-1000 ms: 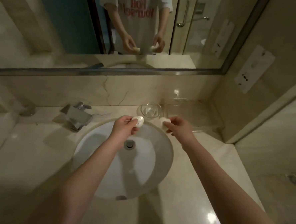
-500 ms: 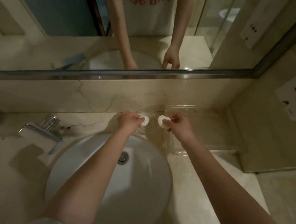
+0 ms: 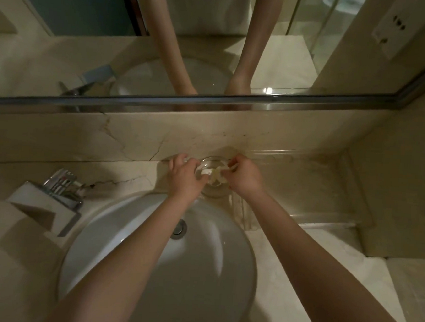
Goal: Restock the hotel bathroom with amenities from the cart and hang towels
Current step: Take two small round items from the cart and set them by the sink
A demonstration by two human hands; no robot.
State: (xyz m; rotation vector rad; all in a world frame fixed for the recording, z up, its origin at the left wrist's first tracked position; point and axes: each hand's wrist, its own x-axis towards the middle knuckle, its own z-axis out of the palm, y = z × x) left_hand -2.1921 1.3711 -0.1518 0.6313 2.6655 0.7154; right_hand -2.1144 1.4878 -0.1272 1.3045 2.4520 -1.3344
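Observation:
A small clear glass dish (image 3: 213, 192) stands on the marble counter behind the basin, against the back wall. Both hands reach into it. My left hand (image 3: 184, 175) pinches a small white round soap (image 3: 207, 171) at the dish's left side. My right hand (image 3: 242, 177) pinches a second white round soap (image 3: 220, 177) just to the right of the first. The two soaps touch over the dish bowl. Whether either rests on the glass I cannot tell.
A white oval basin (image 3: 165, 270) with a metal drain (image 3: 179, 229) lies under my forearms. A chrome faucet (image 3: 52, 196) stands at the left. A clear acrylic tray (image 3: 304, 191) sits right of the dish. A framed mirror (image 3: 210, 101) runs along the wall.
Both hands have moved forward from over the basin to the glass dish and brought the two soaps together inside it. The camera has tilted down and closer.

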